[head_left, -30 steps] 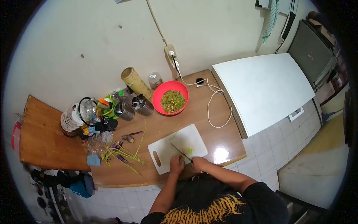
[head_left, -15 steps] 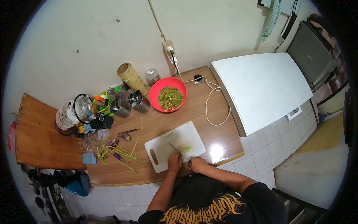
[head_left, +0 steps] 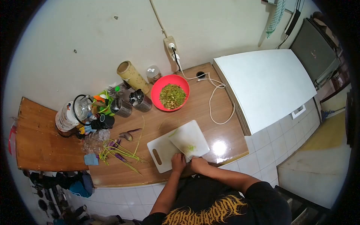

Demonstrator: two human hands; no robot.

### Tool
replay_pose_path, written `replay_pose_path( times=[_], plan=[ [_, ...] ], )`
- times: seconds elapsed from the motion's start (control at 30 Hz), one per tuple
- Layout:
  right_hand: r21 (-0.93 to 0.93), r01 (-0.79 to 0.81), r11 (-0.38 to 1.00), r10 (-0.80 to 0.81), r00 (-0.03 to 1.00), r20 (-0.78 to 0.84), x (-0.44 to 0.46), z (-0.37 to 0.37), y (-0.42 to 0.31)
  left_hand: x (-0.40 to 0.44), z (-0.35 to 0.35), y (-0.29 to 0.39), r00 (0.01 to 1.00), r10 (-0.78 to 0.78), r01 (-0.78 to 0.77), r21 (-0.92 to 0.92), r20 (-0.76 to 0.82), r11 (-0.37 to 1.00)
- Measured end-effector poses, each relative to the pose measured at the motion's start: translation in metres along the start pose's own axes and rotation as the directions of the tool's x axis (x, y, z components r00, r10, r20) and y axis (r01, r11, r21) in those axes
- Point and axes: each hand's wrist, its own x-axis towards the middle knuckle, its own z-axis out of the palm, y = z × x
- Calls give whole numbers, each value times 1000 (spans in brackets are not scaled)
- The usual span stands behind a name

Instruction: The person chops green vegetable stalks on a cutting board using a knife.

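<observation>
My right hand (head_left: 198, 165) is closed round the handle of a knife (head_left: 176, 146), whose blade slants up and left over the white cutting board (head_left: 200, 137). Close beside it, at the board's near edge, my left hand (head_left: 179, 162) has its fingers curled in; whatever they hold is hidden. A small heap of chopped green pieces (head_left: 191, 147) lies on the board to the right of the blade. One thin green piece (head_left: 172, 132) rests near the board's far edge.
Long green stalks (head_left: 129, 154) and small purple eggplants (head_left: 126, 136) lie left of the board. Behind stands a red bowl (head_left: 155, 90) of chopped greens. Steel utensil holders (head_left: 122, 108), a bamboo tube (head_left: 132, 76) and a white cable (head_left: 212, 108) are also on the wooden table (head_left: 221, 137).
The view has shifted slightly, so the board and both hands appear a little further right. My grip on the knife is the same, and the chopped heap looks much alike.
</observation>
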Motion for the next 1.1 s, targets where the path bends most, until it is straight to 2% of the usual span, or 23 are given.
replay_pose_path(
  times=[0.23,0.27,0.33,0.37,0.43,0.47,0.57,0.6,0.63,0.67,0.73,0.8,0.83,0.93,1.03,1.1],
  plan=[
    [85,-32,996,37,998,-59,6,10,3,6,-2,0,998,-35,34,27,45,999],
    [93,2,996,5,997,-74,7,11,6,5,-4,5,999,-23,22,24,49,999],
    [98,37,994,-27,994,-103,9,10,17,8,-8,15,993,-108,108,12,39,994],
    [90,14,996,-2,991,-132,4,7,18,10,-5,18,994,-101,100,13,38,995],
    [93,-7,996,22,987,-157,-8,5,20,8,1,24,956,-294,294,26,14,955],
    [106,2,994,17,984,-178,-13,0,25,8,2,22,956,-292,292,29,17,956],
    [119,17,993,9,977,-214,-18,-4,34,16,6,26,957,-289,290,-48,30,956],
    [121,24,992,4,974,-227,-17,-4,37,16,3,27,906,-422,413,-295,35,861],
    [124,25,992,5,973,-232,-16,-2,38,16,-2,28,837,-541,498,-517,77,696],
    [82,61,995,-40,971,-237,-13,2,39,14,-7,25,839,-538,496,-514,76,700],
    [48,99,994,-85,967,-240,-7,13,42,4,-21,16,803,-591,513,-589,74,624],
    [16,153,988,-147,973,-179,-3,17,37,-11,-22,-5,772,-627,558,-583,104,590],
    [25,154,988,-147,972,-181,-1,19,35,-19,-21,-16,737,-663,600,-583,135,548],
    [-9,141,990,-140,969,-202,2,19,33,-34,-19,-35,719,-681,619,-576,140,535],
    [1,104,995,-103,979,-177,7,10,38,-39,-29,-22,733,-670,606,-561,119,563],
    [103,20,994,5,974,-228,11,7,42,-43,-23,-25,761,-641,571,-567,95,593]
  ],
)
